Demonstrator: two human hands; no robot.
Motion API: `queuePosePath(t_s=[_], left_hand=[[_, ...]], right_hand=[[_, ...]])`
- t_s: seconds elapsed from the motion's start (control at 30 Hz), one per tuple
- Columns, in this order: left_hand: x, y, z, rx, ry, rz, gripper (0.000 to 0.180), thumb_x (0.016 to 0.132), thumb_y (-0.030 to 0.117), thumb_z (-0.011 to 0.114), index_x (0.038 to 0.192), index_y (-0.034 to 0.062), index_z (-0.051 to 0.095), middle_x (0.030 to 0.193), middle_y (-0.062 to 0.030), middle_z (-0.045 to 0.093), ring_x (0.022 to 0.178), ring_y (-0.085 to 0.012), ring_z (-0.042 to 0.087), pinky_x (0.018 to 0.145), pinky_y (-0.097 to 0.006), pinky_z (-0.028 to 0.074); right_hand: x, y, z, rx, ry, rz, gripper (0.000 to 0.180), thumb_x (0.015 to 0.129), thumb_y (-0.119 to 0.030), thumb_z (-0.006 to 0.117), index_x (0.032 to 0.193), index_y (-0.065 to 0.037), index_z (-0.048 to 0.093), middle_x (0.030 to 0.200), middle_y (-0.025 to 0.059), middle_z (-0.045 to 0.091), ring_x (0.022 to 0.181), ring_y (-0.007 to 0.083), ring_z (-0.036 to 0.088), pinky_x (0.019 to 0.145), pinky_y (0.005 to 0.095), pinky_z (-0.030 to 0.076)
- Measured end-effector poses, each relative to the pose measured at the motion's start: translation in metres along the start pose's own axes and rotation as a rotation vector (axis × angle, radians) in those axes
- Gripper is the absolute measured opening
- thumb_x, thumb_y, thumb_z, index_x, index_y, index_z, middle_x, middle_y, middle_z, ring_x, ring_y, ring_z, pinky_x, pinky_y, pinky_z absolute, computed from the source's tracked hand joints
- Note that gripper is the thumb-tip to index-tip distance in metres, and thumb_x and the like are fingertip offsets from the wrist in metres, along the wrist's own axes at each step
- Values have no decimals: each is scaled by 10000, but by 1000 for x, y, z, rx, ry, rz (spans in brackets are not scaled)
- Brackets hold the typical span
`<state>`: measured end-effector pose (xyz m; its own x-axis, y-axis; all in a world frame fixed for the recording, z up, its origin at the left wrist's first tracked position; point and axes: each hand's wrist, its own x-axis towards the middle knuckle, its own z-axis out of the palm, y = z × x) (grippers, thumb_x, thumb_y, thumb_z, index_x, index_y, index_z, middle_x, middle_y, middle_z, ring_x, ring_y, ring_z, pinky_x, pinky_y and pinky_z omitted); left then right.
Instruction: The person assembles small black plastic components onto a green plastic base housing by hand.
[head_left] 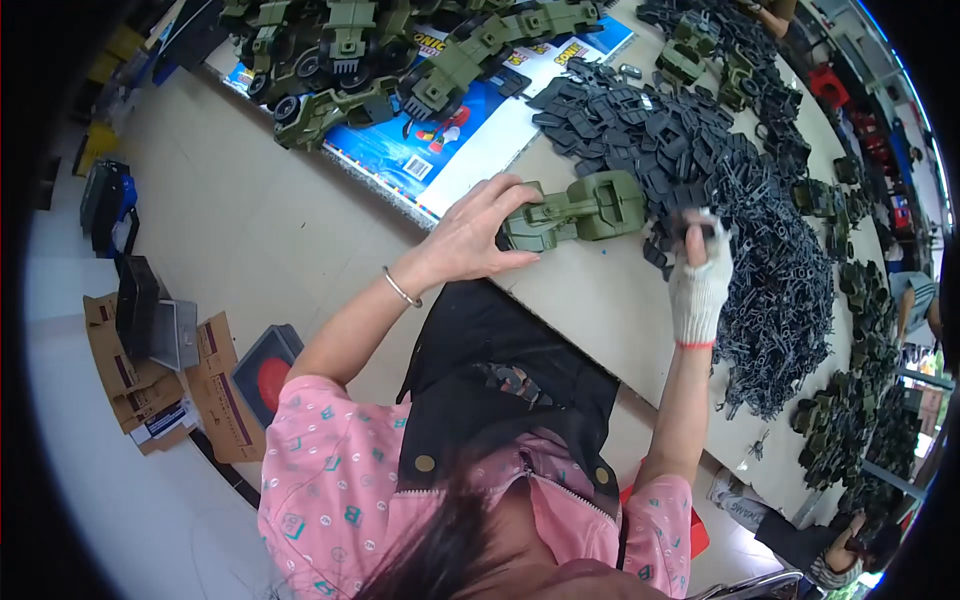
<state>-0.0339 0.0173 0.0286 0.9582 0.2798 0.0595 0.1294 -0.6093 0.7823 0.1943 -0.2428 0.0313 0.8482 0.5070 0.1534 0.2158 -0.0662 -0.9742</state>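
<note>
An olive-green toy vehicle body lies at the near edge of the table. My left hand, bare and with a bracelet at the wrist, grips its left end between thumb and fingers. At the border of a heap of flat black plastic parts is my right hand, in a white knitted glove that leaves fingertips bare. Its fingers are curled and blurred, with something dark at their tips that I cannot make out. Beside that hand spreads a pile of small black linked-looking pieces.
Green toy vehicles with black wheels crowd the far left, on printed blue-and-white sheets. More green and black parts line the right side. Grey bins and cardboard sit on the floor at left. Other people work at right.
</note>
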Motion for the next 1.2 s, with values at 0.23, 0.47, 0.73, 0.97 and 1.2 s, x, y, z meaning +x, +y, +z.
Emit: queuePosePath(t_s=[0.23,0.47,0.73,0.97,1.2], left_hand=[[23,-28,-21,105,-72,408,701,762,214,867,1404,104,607,1584,-155,440,1501,-356,362,1234,-477,329],[35,-25,26,-282,14,255,489,878,144,789,1344,70,663,1479,-125,550,1369,-280,533,1150,-399,425],[47,-15,28,-339,16,249,399,884,114,782,1262,14,699,1336,-122,611,1284,-283,576,1094,-382,459],[46,-17,30,-277,64,299,420,864,109,791,1261,10,697,1323,-130,617,1258,-287,596,1073,-380,473],[50,-25,33,-264,76,319,433,855,158,823,1235,-1,688,1306,-134,616,1232,-297,610,1046,-376,495]], right_hand=[[-16,-22,53,133,-136,271,268,1058,-228,616,1221,-15,621,1086,82,691,985,163,673,815,281,542],[-71,-7,37,295,-182,271,289,1034,-255,672,1199,-18,659,1084,44,693,982,137,647,869,313,509],[-7,11,56,-193,-225,52,354,953,-317,757,1135,-14,741,896,56,678,795,138,590,725,297,469],[-9,-7,66,-353,-177,113,329,941,-305,749,969,18,695,781,136,625,707,266,573,679,408,460],[-18,-19,82,-559,-29,-116,273,916,-246,748,881,5,647,781,178,622,746,384,596,692,453,475]])
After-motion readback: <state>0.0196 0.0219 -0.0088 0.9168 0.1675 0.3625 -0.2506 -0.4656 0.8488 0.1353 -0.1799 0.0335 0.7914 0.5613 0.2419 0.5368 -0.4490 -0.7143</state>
